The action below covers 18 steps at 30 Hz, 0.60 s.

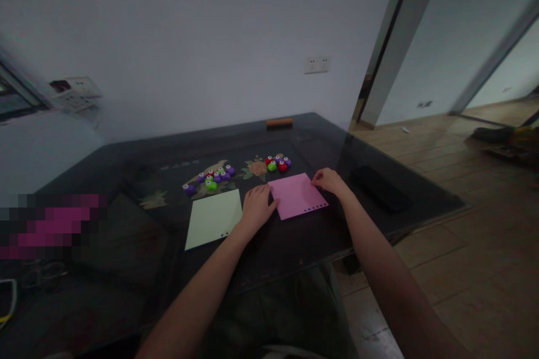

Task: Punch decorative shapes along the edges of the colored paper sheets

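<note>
Our left hand [255, 207] lies flat, fingers together, pressing the near left edge of a pink sheet [298, 195] on the dark glass counter [295, 241], while our right hand [329, 180] pinches the sheet's far right corner between fingertips. The pink sheet rests flat, turned slightly askew, with a row of small punched holes along its near edge. Just left of it, touching our left wrist, lies a pale green sheet [214, 217] with a few holes at its near corner. Beyond the sheets sit two clusters of small craft punches: a purple-and-green group [213, 178] behind the green sheet and a red, green and purple group [278, 163] behind the pink one. A black flat object [380, 188] lies to the right, and an orange bar [279, 122] sits at the counter's far edge. We judge the step in hand to be steadying and squaring the pink sheet; any further move calls for keeping it pinned so it does not slide on the glass.
</note>
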Each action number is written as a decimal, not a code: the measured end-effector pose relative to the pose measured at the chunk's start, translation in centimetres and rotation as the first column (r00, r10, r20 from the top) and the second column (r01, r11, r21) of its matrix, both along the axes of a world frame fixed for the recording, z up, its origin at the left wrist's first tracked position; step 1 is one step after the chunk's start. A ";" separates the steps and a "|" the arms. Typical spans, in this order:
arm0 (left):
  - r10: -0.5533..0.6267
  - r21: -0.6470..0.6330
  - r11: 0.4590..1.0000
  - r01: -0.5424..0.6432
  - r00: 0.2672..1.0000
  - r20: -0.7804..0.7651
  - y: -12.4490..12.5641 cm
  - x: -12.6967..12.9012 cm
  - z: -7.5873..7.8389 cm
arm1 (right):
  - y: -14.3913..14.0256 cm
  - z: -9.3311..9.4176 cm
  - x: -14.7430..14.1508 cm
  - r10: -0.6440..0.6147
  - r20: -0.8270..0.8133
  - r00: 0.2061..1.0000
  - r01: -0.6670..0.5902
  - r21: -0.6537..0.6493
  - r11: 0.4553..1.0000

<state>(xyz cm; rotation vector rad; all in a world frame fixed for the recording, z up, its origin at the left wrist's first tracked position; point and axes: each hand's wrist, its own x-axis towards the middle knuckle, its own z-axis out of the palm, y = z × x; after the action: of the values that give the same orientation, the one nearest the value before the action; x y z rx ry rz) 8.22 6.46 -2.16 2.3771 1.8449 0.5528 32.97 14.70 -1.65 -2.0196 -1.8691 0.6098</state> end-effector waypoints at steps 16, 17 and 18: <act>0.148 0.053 0.985 -0.161 0.970 0.193 0.7 -15.5 2.5 | 0.0 0.3 0.0 -0.017 -0.046 0.999 0.019 0.043 0.999; 0.177 0.043 0.981 -0.188 0.966 0.186 0.8 -16.8 1.9 | 0.1 0.3 -0.1 -0.027 -0.033 0.999 0.029 0.054 0.998; 0.183 0.039 0.980 -0.194 0.964 0.190 0.8 -17.9 1.3 | 0.1 0.3 -0.1 -0.040 -0.018 0.999 0.041 0.077 0.996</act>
<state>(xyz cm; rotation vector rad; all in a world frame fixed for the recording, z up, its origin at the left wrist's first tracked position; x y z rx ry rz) -9.71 7.29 -0.84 2.1101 2.0064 0.8260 32.84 14.75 -1.37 -1.9923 -1.8097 0.5331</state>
